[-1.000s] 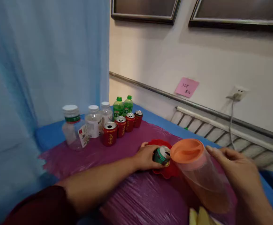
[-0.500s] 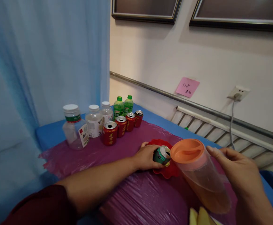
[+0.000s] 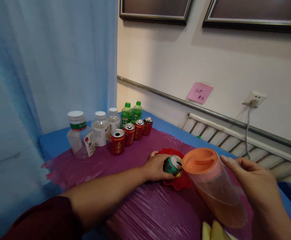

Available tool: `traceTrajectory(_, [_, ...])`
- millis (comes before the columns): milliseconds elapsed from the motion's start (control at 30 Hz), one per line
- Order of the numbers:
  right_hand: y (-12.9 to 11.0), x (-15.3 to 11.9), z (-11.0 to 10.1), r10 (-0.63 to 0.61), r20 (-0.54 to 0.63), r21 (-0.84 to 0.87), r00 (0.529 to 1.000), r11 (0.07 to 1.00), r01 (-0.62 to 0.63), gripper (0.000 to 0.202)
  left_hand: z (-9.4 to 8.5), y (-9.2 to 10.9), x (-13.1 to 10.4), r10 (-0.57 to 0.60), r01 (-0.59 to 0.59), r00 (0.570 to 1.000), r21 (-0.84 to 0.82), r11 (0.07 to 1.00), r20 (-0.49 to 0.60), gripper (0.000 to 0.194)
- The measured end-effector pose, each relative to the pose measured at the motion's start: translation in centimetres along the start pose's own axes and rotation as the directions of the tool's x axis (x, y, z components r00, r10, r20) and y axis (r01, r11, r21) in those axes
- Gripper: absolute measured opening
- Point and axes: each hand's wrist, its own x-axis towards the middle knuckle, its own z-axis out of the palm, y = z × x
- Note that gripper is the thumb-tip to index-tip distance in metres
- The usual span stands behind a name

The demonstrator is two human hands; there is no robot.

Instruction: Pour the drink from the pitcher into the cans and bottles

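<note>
My left hand [image 3: 157, 167] is wrapped round a green can [image 3: 172, 165] with an opened top, tilted a little over a red scalloped dish [image 3: 179, 182]. Just right of the can, a clear pitcher [image 3: 217, 190] with an orange lid [image 3: 201, 161] leans toward it, its lid close to the can's top. Brownish liquid lies in the lower part of the pitcher. My right hand [image 3: 253, 176] grips the pitcher on its right side; the handle is hidden by the fingers. No stream of liquid can be made out between pitcher and can.
Several red cans [image 3: 117, 142] stand in a row at the back left, beside clear jars [image 3: 80, 141] with white lids and two green bottles [image 3: 126, 115]. Purple plastic sheet [image 3: 145, 206] covers the blue table. Yellow pieces [image 3: 214, 231] lie at the front edge; a radiator [image 3: 223, 143] is behind.
</note>
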Motion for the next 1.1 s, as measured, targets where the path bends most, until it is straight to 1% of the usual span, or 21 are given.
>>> traceTrajectory(233, [-0.22, -0.1, -0.15, -0.035, -0.011, -0.061, 0.999, 0.998, 0.034, 0.047, 0.11, -0.07, 0.03, 0.007, -0.007, 1.0, 0.01, 1.0, -0.01, 0.065])
traceTrajectory(433, [-0.23, -0.1, -0.14, -0.017, -0.014, -0.055, 1.0, 0.998, 0.016, 0.045, 0.06, -0.05, 0.01, 0.0, 0.0, 1.0, 0.009, 1.0, -0.002, 0.065])
traceTrajectory(733, [-0.22, -0.09, 0.04, -0.051, -0.013, -0.032, 0.999, 0.998, 0.051, 0.044, -0.04, 0.06, 0.01, -0.004, 0.004, 1.0, 0.006, 1.0, 0.006, 0.066])
traceTrajectory(900, [-0.07, -0.11, -0.11, -0.036, -0.006, -0.015, 0.999, 0.999, 0.036, 0.047, -0.05, 0.09, -0.02, 0.0, 0.0, 1.0, -0.004, 1.0, 0.008, 0.064])
traceTrajectory(1100, [-0.32, -0.28, -0.11, -0.017, -0.01, -0.049, 1.0, 0.999, 0.016, 0.048, 0.01, 0.07, -0.06, 0.009, -0.009, 1.0, -0.008, 1.0, -0.008, 0.065])
